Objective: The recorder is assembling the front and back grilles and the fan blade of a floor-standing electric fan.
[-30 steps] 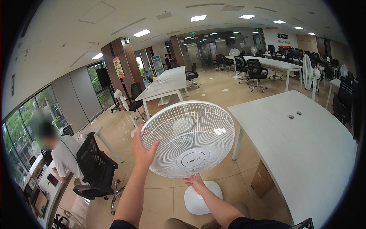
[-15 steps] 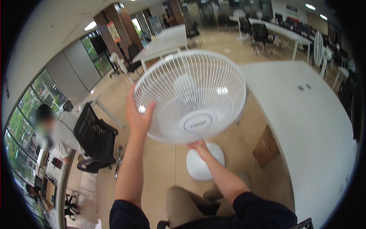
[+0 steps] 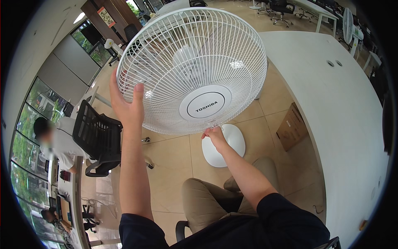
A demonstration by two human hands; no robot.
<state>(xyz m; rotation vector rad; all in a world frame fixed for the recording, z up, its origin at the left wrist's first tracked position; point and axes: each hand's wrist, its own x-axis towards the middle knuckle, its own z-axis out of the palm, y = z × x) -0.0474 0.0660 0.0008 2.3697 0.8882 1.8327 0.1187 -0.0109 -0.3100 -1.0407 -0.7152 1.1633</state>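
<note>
A white standing fan rises in front of me, its round wire guard tilted back so the grey-ringed centre badge faces up towards me. My left hand is wrapped round the guard's left rim, thumb on the front wires and fingers behind. At the bottom of the rim my right hand pinches the edge; a small clear piece, perhaps a clip, shows at its fingertips. Below stands the fan's rounded white base on the floor. The guard and my right hand hide the pole.
A long white table curves along my right, with a cardboard box on the floor beside it. On the left is a black mesh chair, near a seated person at a desk. Another white fan stands far right.
The view has tipped downward, so the fan, base and room sit higher in the picture. The guard looks larger and nearer. Both hands keep their places on its rim.
</note>
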